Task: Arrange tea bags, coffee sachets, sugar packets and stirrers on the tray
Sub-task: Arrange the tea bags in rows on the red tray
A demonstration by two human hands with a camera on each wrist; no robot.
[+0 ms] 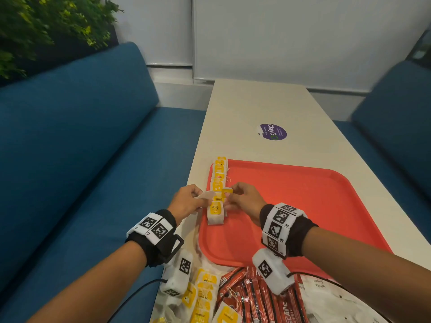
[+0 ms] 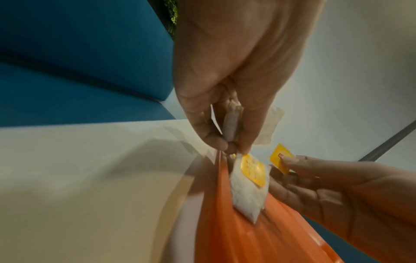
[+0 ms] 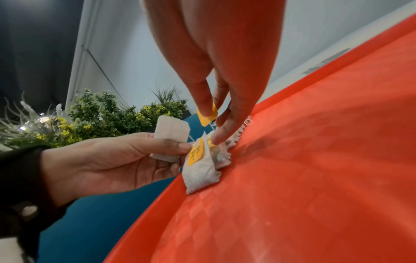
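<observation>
Holding a limp, featherlight tea bag over the tray's left edge, the left hand pinches its paper pouch. The right hand pinches its yellow tag; the thin string could snag, so the pouch's sides are the better hold

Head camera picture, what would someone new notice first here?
The red tray on the pale table, with a row of yellow-tagged tea bags along its left edge. Both hands meet at the row's near end: the left hand holds a tea bag, the right hand pinches a yellow tag.
</observation>
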